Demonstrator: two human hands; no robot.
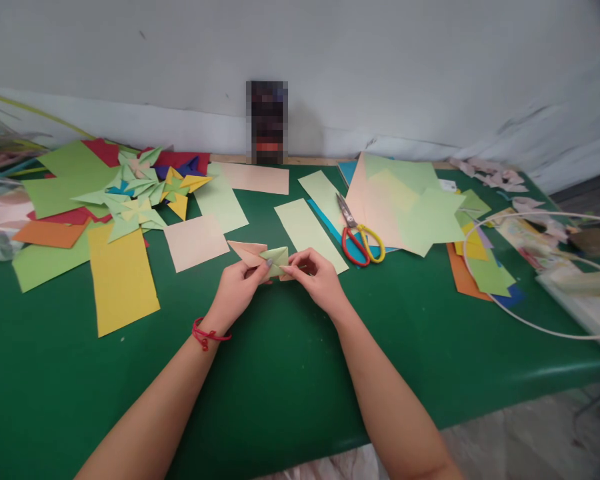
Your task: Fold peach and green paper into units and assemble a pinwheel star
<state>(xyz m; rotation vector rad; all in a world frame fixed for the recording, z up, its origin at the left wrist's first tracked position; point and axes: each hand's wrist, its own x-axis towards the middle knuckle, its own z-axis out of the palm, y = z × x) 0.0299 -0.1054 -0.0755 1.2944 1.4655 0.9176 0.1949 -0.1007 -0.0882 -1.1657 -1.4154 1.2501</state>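
Note:
Between my two hands is a folded paper piece in light green and pale pink, held a little above the green table. My left hand pinches its left side, with a pink point sticking out past the fingers. The right side is pinched between thumb and fingers of my right hand. Part of the folds is hidden behind my fingers. Just beyond the right hand lies a pale green paper strip, and left of the left hand a pale pink paper rectangle.
Scissors with red and yellow handles lie on the right, beside large paper sheets. Folded paper stars are heaped at the left near a yellow sheet. A phone-like dark object leans on the wall. A white wire loop crosses the right.

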